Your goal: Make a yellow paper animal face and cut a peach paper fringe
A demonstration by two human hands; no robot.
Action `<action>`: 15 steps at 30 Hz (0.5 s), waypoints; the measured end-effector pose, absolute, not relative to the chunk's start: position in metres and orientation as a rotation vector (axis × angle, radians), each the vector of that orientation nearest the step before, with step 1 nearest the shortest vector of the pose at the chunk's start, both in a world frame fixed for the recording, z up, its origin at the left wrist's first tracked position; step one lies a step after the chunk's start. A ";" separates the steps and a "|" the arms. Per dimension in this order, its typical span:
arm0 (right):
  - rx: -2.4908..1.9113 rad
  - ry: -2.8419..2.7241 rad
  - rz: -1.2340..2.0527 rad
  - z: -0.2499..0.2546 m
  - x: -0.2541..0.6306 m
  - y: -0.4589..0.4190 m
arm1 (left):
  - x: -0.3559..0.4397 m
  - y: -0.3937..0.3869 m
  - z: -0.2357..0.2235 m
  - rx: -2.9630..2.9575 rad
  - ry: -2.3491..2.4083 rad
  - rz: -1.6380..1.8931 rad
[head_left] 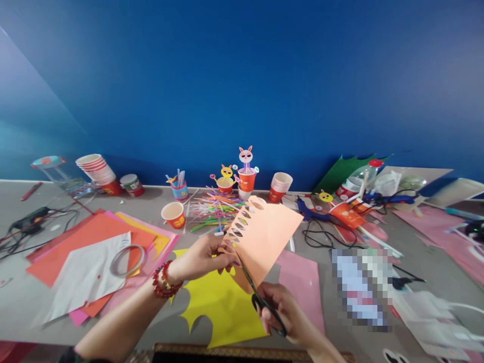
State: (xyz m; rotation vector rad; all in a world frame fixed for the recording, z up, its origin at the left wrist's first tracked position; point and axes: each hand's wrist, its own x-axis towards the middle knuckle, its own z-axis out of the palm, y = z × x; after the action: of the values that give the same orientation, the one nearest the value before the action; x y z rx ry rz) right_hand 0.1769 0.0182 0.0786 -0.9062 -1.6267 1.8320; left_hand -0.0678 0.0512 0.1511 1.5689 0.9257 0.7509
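My left hand (207, 258), with red beaded bracelets at the wrist, pinches the left edge of a peach paper sheet (270, 232). Several pointed oval holes run in a row along that edge. In my right hand (282, 310) are black-handled scissors (249, 278), their blades reaching up to the paper close to my left fingertips. Whether the blades are parted I cannot tell. Under both hands lies yellow paper (223, 307) with scalloped cut-outs, and pink paper (302, 287) lies to its right.
Behind the sheet are a pile of coloured sticks (207, 209), paper cups (173, 214) and a rabbit-faced cup figure (246, 174). A tape roll (127, 260) rests on stacked coloured paper (94, 237) at left. A blue glue gun (308, 209) with a black cable lies at right, near a bottle (357, 179).
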 end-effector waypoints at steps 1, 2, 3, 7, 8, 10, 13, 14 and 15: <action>-0.886 -1.639 1.833 0.080 0.177 0.019 | -0.068 0.051 0.151 1.575 0.929 0.752; -0.873 -1.648 1.834 0.080 0.177 0.019 | -0.068 0.052 0.150 1.581 0.931 0.751; -0.865 -1.656 1.836 0.081 0.177 0.019 | -0.068 0.052 0.150 1.584 0.931 0.751; -0.860 -1.650 1.841 0.079 0.177 0.020 | -0.068 0.052 0.151 1.578 0.929 0.742; -0.858 -1.650 1.841 0.078 0.177 0.021 | -0.068 0.052 0.151 1.575 0.930 0.741; -0.858 -1.657 1.835 0.078 0.177 0.021 | -0.067 0.052 0.152 1.565 0.929 0.749; -0.868 -1.672 1.822 0.079 0.177 0.021 | -0.067 0.052 0.152 1.539 0.918 0.773; -0.874 -1.678 1.815 0.080 0.176 0.021 | -0.067 0.052 0.152 1.529 0.911 0.781; -0.880 -1.685 1.808 0.081 0.176 0.021 | -0.067 0.052 0.152 1.521 0.907 0.790</action>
State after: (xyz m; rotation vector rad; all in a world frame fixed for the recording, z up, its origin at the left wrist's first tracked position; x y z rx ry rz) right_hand 0.1762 0.0208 0.0813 -0.8804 -1.6850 1.8076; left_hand -0.0667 0.0521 0.1517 1.5208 0.9067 0.7901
